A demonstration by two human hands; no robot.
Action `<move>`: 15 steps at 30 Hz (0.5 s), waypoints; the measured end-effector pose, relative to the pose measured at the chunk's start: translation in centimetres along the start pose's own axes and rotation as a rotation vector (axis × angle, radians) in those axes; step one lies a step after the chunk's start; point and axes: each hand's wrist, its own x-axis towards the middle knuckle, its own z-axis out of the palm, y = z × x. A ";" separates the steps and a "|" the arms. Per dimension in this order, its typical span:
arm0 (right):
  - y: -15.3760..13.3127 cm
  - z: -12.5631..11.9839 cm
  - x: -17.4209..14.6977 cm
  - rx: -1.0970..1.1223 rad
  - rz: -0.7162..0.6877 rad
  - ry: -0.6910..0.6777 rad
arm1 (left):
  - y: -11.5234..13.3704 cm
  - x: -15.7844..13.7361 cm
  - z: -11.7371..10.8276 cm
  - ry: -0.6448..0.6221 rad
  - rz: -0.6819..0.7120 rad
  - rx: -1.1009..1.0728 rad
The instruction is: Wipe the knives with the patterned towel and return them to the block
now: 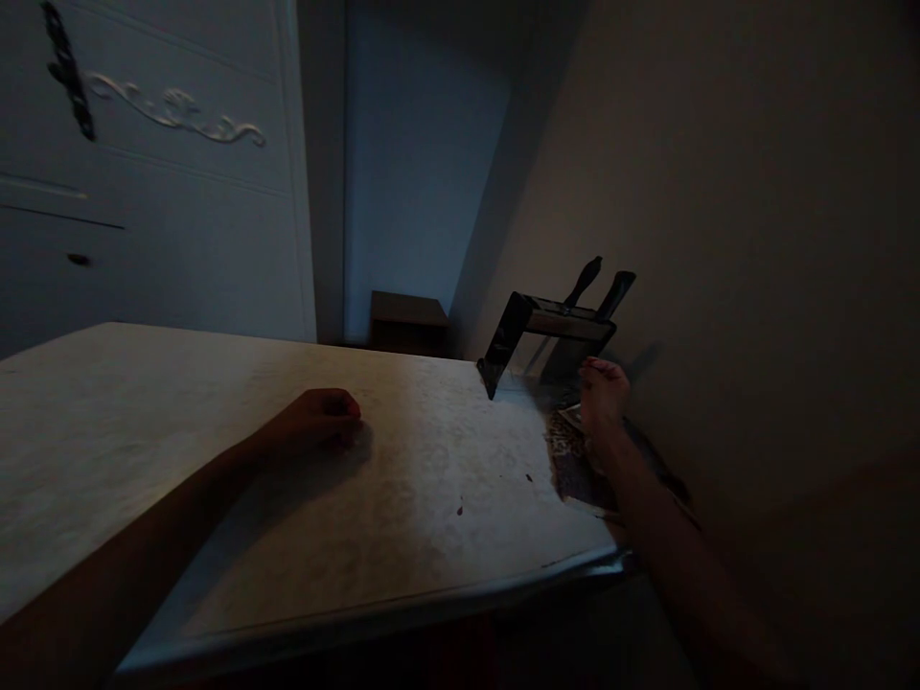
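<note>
Loosely curled, my left hand [327, 418] rests on or just over the pale tabletop [417, 450]; whatever its fingers may hold is hidden. On the right, my right hand [604, 388] is raised with its fingers pinched together. Anything between those fingertips is too dark and small to make out. Just behind that hand stands a black knife rack [510, 335] with a dark-handled knife [615, 295] and another black handle [585, 280] sticking up. Beneath my right wrist lies a flat, dark patterned item [575, 474], partly covered by the arm.
A brown wall [754, 240] runs close along the right side. White panelled furniture [194, 220] with a carved ornament stands at the back left. A low brown wooden piece [408, 309] sits beyond the table. Small dark specks [460, 511] lie on the tabletop.
</note>
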 end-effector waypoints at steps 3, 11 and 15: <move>0.2 -1.3 2.2 -0.073 -0.021 0.114 | 0.2 -0.1 0.0 0.013 -0.010 0.017; 2.7 -3.1 6.1 -0.282 0.037 0.201 | 0.1 -0.1 0.0 0.030 0.015 0.065; 3.9 -2.8 6.8 -0.271 0.103 0.033 | -0.1 0.1 -0.1 0.015 0.014 0.036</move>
